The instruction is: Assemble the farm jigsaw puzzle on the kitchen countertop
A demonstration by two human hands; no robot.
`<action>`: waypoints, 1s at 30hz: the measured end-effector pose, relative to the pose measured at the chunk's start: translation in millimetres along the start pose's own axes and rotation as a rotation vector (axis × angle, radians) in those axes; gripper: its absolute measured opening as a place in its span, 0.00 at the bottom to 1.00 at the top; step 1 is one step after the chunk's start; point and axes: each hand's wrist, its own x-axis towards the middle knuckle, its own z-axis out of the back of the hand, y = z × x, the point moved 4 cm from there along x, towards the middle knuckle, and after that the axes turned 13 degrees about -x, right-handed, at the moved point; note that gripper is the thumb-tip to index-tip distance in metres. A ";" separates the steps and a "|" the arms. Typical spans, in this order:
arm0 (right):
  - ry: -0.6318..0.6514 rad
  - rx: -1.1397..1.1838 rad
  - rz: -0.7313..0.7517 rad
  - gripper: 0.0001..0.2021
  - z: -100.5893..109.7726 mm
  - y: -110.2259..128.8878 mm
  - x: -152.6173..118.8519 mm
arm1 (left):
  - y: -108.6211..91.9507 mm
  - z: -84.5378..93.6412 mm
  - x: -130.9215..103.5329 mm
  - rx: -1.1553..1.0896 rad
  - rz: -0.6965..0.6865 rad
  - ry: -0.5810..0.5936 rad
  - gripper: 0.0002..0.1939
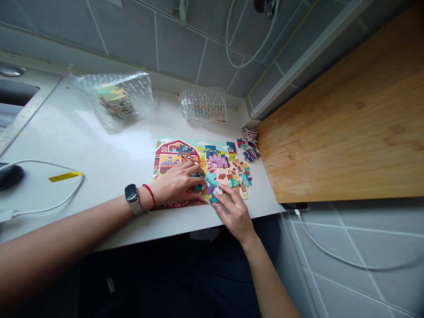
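Observation:
A colourful puzzle picture [159,152] with a red barn lies flat on the white counter, with joined and loose pieces on it. My left hand [180,180], with a watch and red string at the wrist, rests over its middle; its fingers bend down at the pieces, and whatever is beneath them is hidden. My right hand [233,210] reaches in from the front edge, its fingertips on light puzzle pieces [212,183], fingers apart. A purple piece group [217,161] lies above the hands. Loose pieces [245,174] sit at the picture's right side.
Stacked puzzle pieces [251,137] lie near the wooden board [341,119] at the right. Two clear plastic bags, one larger [115,99] and one smaller [203,105], hold pieces at the back. A white cable [66,198], a dark mouse [11,176] and a sink [43,88] are left.

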 end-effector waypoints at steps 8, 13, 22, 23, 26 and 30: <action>-0.005 -0.009 -0.006 0.14 -3.3 5.9 7.2 | -1.6 4.6 1.9 -0.038 0.023 -0.056 0.12; 0.008 0.000 0.017 0.17 -5.8 7.4 6.3 | -0.8 5.2 1.7 -0.061 0.036 -0.049 0.08; -0.021 0.025 0.021 0.17 -7.5 5.9 5.9 | 1.0 4.3 1.3 -0.050 0.063 -0.060 0.10; -0.020 0.021 0.024 0.17 -7.5 6.2 6.0 | 0.9 4.9 1.6 -0.047 0.068 -0.063 0.10; 0.013 0.005 0.037 0.18 -7.1 7.2 6.7 | 1.4 9.9 2.7 -0.055 0.095 -0.120 0.11; 0.070 -0.033 0.060 0.20 -7.5 8.5 7.1 | 7.0 22.1 1.3 -0.160 0.169 -0.324 0.16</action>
